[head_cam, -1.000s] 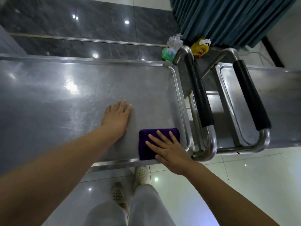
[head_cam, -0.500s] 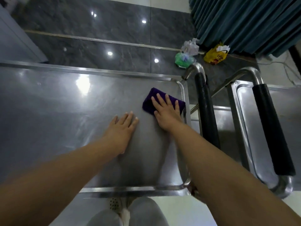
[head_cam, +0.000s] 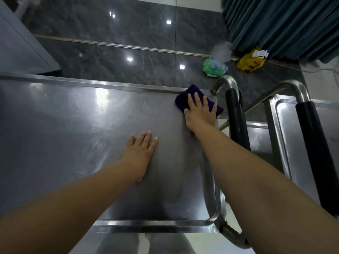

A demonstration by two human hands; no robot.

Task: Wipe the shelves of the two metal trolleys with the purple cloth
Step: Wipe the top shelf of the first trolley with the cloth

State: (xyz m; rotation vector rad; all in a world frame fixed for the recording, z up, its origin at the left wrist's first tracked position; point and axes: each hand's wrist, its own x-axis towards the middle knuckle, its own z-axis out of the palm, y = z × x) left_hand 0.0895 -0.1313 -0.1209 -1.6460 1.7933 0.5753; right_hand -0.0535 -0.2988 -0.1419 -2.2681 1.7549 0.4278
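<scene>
Purple cloth (head_cam: 184, 99) is lying folded at the far right corner of the shelf (head_cam: 73, 143), with the right hand (head_cam: 200, 114) pressing down on it, fingers straight and spread. The left hand (head_cam: 140, 153) is resting flat on bare steel nearer the middle, holding nothing. Soft and light, the cloth is probably gliding easily on slick metal; a palm pressing over its middle should be stopping it bunching.

A single head-worn wide-angle view, close in, looks steeply down on the left trolley's top shelf (head_cam: 73, 143)
</scene>
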